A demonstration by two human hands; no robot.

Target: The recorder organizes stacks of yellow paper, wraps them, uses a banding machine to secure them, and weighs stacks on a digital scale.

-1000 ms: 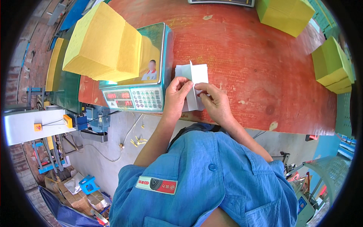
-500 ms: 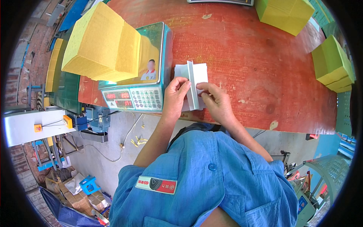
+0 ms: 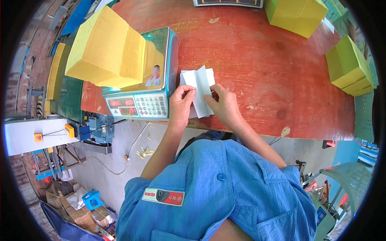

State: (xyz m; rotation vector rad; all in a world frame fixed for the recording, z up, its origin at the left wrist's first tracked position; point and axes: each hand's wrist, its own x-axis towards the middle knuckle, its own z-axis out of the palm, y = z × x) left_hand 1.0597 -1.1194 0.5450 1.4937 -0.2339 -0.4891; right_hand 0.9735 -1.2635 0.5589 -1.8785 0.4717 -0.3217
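Observation:
A creased white sheet of paper (image 3: 197,86) stands partly folded near the front edge of the red table, with more white paper (image 3: 210,75) lying under it. My left hand (image 3: 181,105) pinches the sheet's left side between thumb and fingers. On the opposite side, my right hand (image 3: 225,106) is closed on the sheet's right edge, thumb toward the paper. Just left of my left hand is a teal weighing scale (image 3: 173,68) with a lit red display and keypad. A tall yellow block of stacked paper (image 3: 102,48) rests on its pan.
More yellow stacks stand at the table's far right, one at the back (image 3: 295,16) and one at the right edge (image 3: 349,66). A dark-topped device (image 3: 229,3) sits at the far edge. Below left are a motor (image 3: 101,128), a cable on the floor and a blue stool (image 3: 93,199).
The folded sheet, nearly edge-on before, is now spread wider and shows more of its face. My right hand has shifted slightly along its right edge. The whole view has moved a little.

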